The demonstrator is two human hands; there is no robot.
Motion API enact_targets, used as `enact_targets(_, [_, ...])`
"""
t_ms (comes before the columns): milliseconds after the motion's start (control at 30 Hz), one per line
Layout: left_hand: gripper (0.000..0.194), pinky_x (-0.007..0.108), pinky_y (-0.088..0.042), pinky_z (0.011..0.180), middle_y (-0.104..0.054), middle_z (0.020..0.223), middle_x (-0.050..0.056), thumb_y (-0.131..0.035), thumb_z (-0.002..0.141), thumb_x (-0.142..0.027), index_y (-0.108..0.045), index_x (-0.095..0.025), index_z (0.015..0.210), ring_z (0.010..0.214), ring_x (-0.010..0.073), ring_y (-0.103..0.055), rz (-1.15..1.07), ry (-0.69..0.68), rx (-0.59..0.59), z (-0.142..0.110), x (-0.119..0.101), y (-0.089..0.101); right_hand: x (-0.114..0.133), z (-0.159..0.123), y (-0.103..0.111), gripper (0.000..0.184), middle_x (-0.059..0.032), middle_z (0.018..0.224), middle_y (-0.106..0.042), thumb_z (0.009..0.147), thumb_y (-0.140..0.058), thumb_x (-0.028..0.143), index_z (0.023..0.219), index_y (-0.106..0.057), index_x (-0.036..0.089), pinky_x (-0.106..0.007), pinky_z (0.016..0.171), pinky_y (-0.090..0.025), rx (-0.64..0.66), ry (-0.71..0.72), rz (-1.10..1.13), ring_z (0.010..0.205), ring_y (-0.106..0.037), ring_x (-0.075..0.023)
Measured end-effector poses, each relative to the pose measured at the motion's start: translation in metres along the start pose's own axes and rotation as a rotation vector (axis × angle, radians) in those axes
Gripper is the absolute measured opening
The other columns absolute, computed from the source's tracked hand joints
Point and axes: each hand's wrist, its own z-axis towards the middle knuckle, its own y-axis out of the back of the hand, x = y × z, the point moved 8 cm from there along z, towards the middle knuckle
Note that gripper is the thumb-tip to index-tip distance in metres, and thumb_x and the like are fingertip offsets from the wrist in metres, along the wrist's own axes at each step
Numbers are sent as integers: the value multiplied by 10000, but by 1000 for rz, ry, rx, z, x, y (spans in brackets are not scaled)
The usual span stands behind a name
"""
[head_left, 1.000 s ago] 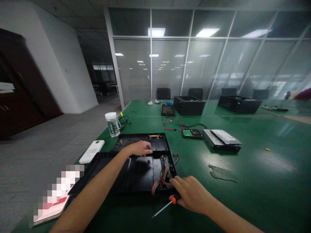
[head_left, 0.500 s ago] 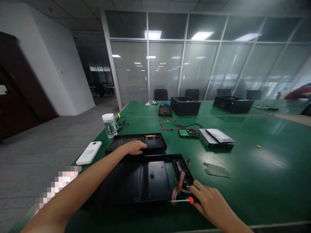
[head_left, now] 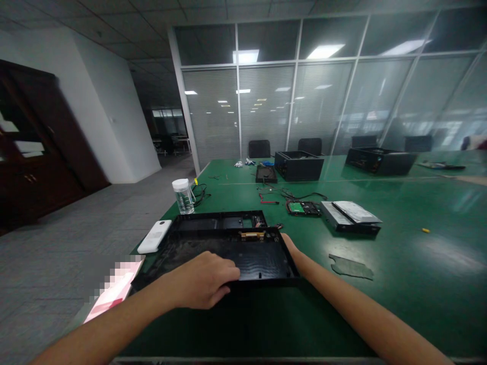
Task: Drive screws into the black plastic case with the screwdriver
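Note:
A black plastic case panel (head_left: 243,253) lies tilted in front of me on the green table (head_left: 399,294). My left hand (head_left: 205,280) has its fingers curled over the panel's near edge. My right hand (head_left: 289,243) reaches to the panel's far right corner; its fingers are hidden behind the panel. A second black case half (head_left: 216,221) lies flat just behind the panel, with a brass-coloured part (head_left: 251,234) at the edge between them. No screwdriver shows.
A clear jar with a white lid (head_left: 183,196) and a white device (head_left: 154,236) sit to the left, a pink booklet (head_left: 114,289) at the near left edge. A bare drive board (head_left: 303,208), a drive unit (head_left: 350,217), cables (head_left: 289,195), a dark scrap (head_left: 352,267) and open computer cases (head_left: 299,165) lie further back.
The far case panel has come over the tray with the ribbon cable. My left hand moved to its near edge, my right hand to its far right corner. The screwdriver is out of sight.

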Motion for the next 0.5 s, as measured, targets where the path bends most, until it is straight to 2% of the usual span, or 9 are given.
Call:
enact_targets(100, [71, 283, -382, 657, -607, 859, 24, -546, 795, -214, -536, -224, 865, 760, 189, -570, 23, -1, 43, -2, -3, -22, -10, 4, -6, 532, -96, 1333, -424, 833, -423, 218, 1356, -325, 220, -281, 775, -480, -59, 59, -91, 1037, -557, -219])
enact_targets(200, [97, 285, -403, 660, -618, 859, 34, -556, 777, -202, -543, -220, 871, 762, 195, -581, 53, 4, 78, 2, 3, -41, -49, -4, -11, 558, -157, 1396, -313, 825, -420, 153, 1367, -287, 163, -298, 788, -482, -105, -16, -262, 1070, -537, -237])
enact_targets(300, [143, 294, -427, 670, -636, 858, 44, -570, 748, -184, -567, -223, 886, 784, 211, -595, 67, -4, 103, 8, 8, -61, -97, -18, -10, 466, -171, 1361, -344, 846, -450, 219, 1301, -376, 151, -307, 777, -481, -102, -157, -327, 1062, -539, -252])
enact_targets(367, [149, 302, -437, 639, -647, 820, 63, -593, 708, -170, -600, -213, 851, 760, 228, -606, 99, 25, 148, 14, 13, -76, -118, -26, -6, 420, -177, 1309, -386, 878, -422, 318, 1260, -411, 145, -314, 746, -485, -103, -227, -287, 1020, -561, -246])
enact_targets(433, [111, 302, -433, 579, -647, 747, 83, -639, 650, -170, -630, -193, 758, 695, 243, -609, 144, 81, 239, 22, 22, -89, -126, -29, -3, 418, -167, 1254, -428, 898, -372, 389, 1235, -427, 148, -318, 732, -484, -117, -249, -216, 992, -572, -233])
enact_targets(500, [132, 293, -419, 526, -640, 691, 84, -701, 607, -250, -641, -186, 704, 638, 244, -601, 131, 108, 333, 35, 29, -95, -121, -28, -2, 423, -145, 1217, -455, 905, -343, 420, 1224, -432, 156, -316, 741, -476, -140, -220, -150, 989, -570, -220])
